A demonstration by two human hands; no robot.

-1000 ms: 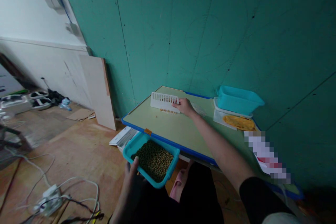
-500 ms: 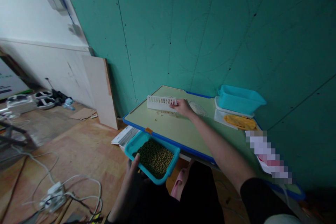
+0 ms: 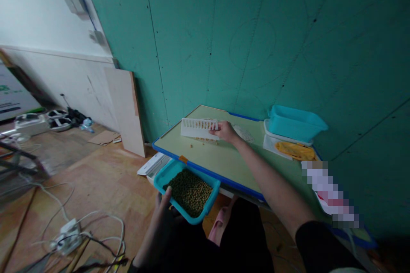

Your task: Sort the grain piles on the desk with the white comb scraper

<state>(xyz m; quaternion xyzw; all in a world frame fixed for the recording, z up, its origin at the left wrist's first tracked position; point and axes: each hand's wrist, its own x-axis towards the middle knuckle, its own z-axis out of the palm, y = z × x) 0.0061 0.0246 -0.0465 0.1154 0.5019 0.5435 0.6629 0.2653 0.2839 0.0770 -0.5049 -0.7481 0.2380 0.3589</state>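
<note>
My left hand (image 3: 164, 207) grips the near rim of a teal tray (image 3: 163, 178) full of green and tan beans, held just below the front edge of a small desk (image 3: 221, 160) with a blue rim. My right hand (image 3: 226, 131) reaches across the desk and holds one end of a white slotted plastic basket (image 3: 197, 128), tipped up on its side. A few loose beans (image 3: 203, 140) lie on the desk under the basket.
At the desk's back right stands an empty teal tub (image 3: 293, 121) on a white tray, with a yellow cloth-like item (image 3: 294, 150) in front. A green wall backs the desk. A board leans at the left; cables and a power strip (image 3: 65, 236) lie on the wooden floor.
My right hand has tilted the white basket up and shifted it slightly; a few beans have scattered further left on the desk. The teal tray stays held at the desk edge.
</note>
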